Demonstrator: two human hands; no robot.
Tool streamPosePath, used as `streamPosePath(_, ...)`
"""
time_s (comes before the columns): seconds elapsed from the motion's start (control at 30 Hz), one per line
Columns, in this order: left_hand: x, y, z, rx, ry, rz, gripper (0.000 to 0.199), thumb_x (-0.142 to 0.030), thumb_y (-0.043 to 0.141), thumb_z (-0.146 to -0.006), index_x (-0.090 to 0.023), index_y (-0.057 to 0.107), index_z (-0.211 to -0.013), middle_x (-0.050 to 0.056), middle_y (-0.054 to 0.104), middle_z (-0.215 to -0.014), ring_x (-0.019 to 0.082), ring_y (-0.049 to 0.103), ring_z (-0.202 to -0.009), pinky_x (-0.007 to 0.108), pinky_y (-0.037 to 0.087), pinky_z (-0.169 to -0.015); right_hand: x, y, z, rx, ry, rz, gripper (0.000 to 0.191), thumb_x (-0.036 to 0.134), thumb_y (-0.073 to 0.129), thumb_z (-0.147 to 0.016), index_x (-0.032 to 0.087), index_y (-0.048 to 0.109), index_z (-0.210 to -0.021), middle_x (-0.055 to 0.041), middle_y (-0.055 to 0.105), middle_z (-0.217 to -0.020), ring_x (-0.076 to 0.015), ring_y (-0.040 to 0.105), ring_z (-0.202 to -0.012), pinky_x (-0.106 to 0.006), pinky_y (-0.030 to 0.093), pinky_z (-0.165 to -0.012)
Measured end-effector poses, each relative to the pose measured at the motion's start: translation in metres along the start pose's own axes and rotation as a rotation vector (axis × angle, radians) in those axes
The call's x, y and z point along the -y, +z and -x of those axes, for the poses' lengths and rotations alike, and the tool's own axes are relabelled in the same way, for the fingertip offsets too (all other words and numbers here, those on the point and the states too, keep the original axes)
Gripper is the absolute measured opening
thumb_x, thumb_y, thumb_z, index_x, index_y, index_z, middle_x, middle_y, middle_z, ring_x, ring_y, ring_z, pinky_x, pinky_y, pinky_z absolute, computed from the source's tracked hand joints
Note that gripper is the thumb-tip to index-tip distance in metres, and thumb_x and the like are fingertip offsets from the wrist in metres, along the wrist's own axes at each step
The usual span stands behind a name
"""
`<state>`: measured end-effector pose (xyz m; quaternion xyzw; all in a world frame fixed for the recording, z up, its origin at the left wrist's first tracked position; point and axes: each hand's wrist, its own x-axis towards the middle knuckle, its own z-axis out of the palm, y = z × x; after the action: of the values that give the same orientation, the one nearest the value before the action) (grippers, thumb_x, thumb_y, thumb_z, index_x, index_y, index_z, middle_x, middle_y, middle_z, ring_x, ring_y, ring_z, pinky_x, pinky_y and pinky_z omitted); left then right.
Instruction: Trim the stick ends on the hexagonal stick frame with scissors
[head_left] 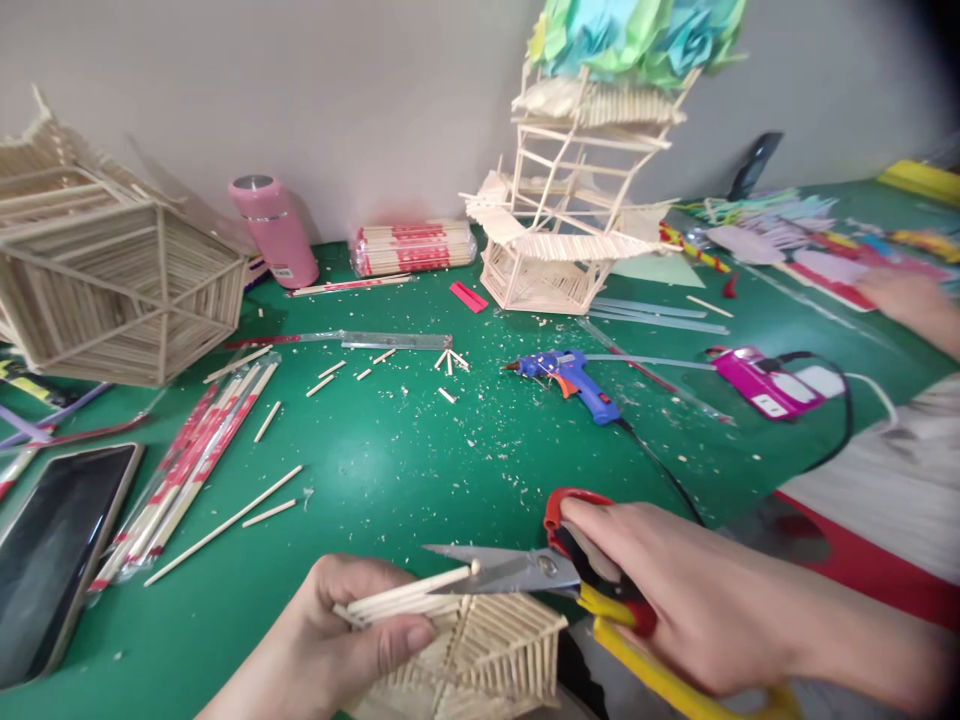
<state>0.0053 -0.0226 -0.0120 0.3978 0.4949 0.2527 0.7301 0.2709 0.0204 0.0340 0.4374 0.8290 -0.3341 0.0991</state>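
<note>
My left hand [352, 630] is closed on a few thin wooden sticks [412, 592], pinched between thumb and fingers and pointing right. In my right hand [667, 580] is a pair of scissors [517, 574] with red, black and yellow handles. Its blades are parted, and the lower one meets the sticks' right end. Just below sits a small panelled piece made of wooden sticks [502, 650], partly behind my left hand; I cannot tell whether that hand also holds it. A blue glue gun [566, 378] lies beyond the scissors, its tip pointing left.
Short cut sticks and shavings litter the green table [390, 470]. At left are a phone [67, 550], packed sticks [187, 460] and a large stick model [150, 290]. A pink bottle [276, 235] and a tall stick tower [562, 200] stand behind. Another person's hand [915, 300] is at right, near a magenta power strip [769, 385].
</note>
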Motion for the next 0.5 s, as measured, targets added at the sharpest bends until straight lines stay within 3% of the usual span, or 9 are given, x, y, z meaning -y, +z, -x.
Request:
streamPosePath(0.17,0.002,-0.006,-0.006,0.082,-0.010,0.051,0.030,-0.041,0.072,-0.066,-0.013,0.067,-0.056,-0.003,0.044,-0.052,0.009,0.032,-0.052,0.020,0.025,-0.049,-0.003,0.000,-0.001,-0.098,-0.059,-0.003,0.022,0.018,0.052,-0.066,0.022,0.042,-0.085,-0.0037,0.058,-0.068,-0.0201,0.053,-0.057,-0.029,0.031,-0.047)
streamPosePath(0.4,0.002,-0.013,-0.007,0.066,-0.052,0.063,0.029,-0.041,0.074,-0.064,-0.013,0.070,-0.069,-0.002,0.055,-0.055,0.009,0.040,-0.051,0.020,0.030,-0.049,-0.004,-0.001,-0.005,-0.057,-0.054,0.003,0.027,0.013,0.049,-0.066,0.021,0.042,-0.091,-0.0039,0.060,-0.074,-0.0189,0.055,-0.061,-0.029,0.035,-0.050)
streamPosePath(0.5,-0.004,-0.018,-0.007,0.075,-0.048,0.082,0.029,-0.040,0.075,-0.063,-0.014,0.071,-0.076,0.000,0.063,-0.065,0.010,0.049,-0.058,0.019,0.035,-0.053,-0.004,-0.001,-0.005,-0.044,-0.041,0.011,0.027,0.013,0.048,-0.066,0.021,0.042,-0.092,-0.0043,0.060,-0.076,-0.0195,0.056,-0.063,-0.029,0.037,-0.052)
